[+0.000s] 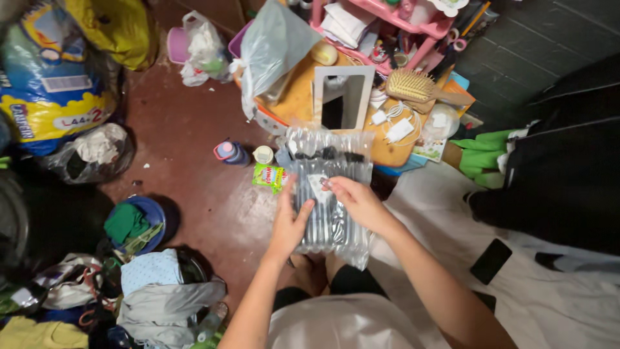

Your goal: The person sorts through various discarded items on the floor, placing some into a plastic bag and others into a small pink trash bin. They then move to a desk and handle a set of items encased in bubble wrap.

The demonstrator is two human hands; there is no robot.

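Both hands hold an air-column bubble pouch (329, 194) upright over the person's lap, above the red floor (194, 148); dark contents inside (prob. a boxed item, hard to tell); left hand (289, 223) clamps the pouch's left edge w/ fingers curled round it; right hand (358, 201) rests on the front, fingers (330, 184) pinched at a small label near the top; white-framed mirror (343, 97) & wooden hairbrush (420, 87) lie on the low orange worktop (297, 103) just beyond.

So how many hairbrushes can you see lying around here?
1. A wooden hairbrush lies on the low orange table, right of the white-framed mirror and above the white chargers. More may be hidden in the clutter.
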